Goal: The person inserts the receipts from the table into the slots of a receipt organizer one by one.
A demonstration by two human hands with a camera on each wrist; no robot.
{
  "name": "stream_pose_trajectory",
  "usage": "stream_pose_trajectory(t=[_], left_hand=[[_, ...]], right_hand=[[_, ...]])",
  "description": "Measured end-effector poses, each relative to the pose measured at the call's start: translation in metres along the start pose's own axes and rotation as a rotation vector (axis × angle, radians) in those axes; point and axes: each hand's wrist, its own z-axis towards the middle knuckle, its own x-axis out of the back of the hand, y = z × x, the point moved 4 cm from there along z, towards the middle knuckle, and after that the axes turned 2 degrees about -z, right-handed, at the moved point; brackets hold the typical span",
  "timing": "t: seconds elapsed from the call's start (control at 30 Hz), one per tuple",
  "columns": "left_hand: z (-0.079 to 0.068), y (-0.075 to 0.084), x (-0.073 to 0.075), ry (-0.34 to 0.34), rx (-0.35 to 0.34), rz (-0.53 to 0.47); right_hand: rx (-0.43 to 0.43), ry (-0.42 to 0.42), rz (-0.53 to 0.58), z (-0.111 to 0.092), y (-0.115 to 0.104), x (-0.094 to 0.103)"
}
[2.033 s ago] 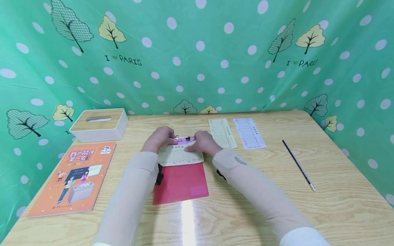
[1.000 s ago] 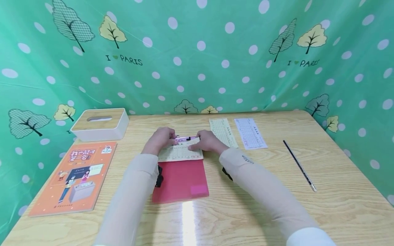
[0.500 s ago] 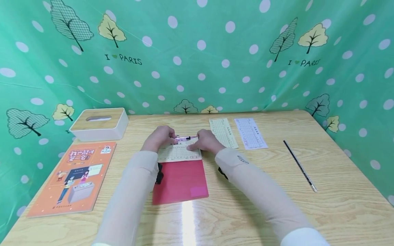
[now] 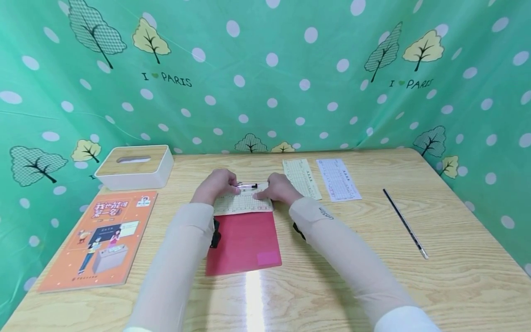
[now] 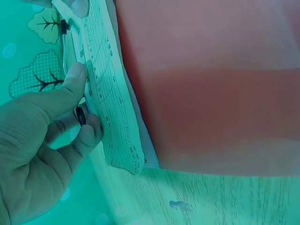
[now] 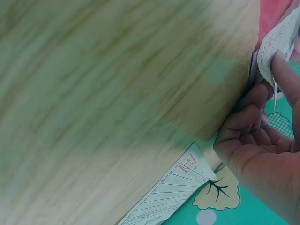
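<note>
A red clip folder [image 4: 244, 244] lies on the table in front of me. Across its far part is a cream printed form slip [image 4: 242, 203], whose top edge is at the silver-and-black metal clip [image 4: 249, 186]. My left hand [image 4: 215, 186] pinches at the clip, and in the left wrist view its thumb [image 5: 75, 82] presses near the slip's top edge with fingers curled below. My right hand [image 4: 281, 188] pinches the slip's right end, thumb on top, fingers curled beneath. In the right wrist view the slip [image 6: 269, 51] bends upward there. Part of the clip is hidden behind the fingers.
Another cream form slip [image 4: 301, 179] and a white one [image 4: 338, 180] lie at the back right. A dark pencil [image 4: 404, 222] is farther right. An orange book [image 4: 99, 242] lies at the left, with a tissue box [image 4: 134, 168] behind it. A green curtain [image 4: 265, 92] closes the back.
The cream slip has slid away from me, up the folder toward the clip, and now covers the purple strip at the top. The right hand shifted slightly; the left hand stayed at the clip.
</note>
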Motion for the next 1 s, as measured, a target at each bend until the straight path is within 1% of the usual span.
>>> stream_pose_trajectory(t=[0.33, 0.43, 0.57, 0.67, 0.77, 1.0], left_hand=[[-0.001, 0.000, -0.002, 0.013, -0.010, 0.020], [-0.001, -0.002, -0.003, 0.023, -0.029, 0.025], [0.000, -0.003, -0.005, 0.034, -0.046, 0.058], [-0.001, -0.002, -0.006, 0.038, -0.047, 0.076], [-0.002, -0.002, -0.007, 0.044, -0.044, 0.068], [-0.003, -0.001, -0.008, 0.056, -0.041, 0.078]], right_hand=[[0.000, -0.001, 0.008, 0.003, 0.003, 0.000], [0.008, 0.003, 0.009, 0.003, 0.003, -0.001], [0.028, 0.012, 0.007, 0.002, 0.004, 0.000], [0.049, 0.024, 0.009, -0.001, 0.006, 0.003], [0.069, 0.027, 0.018, -0.007, 0.007, 0.008], [0.089, 0.002, 0.060, -0.013, 0.012, 0.012]])
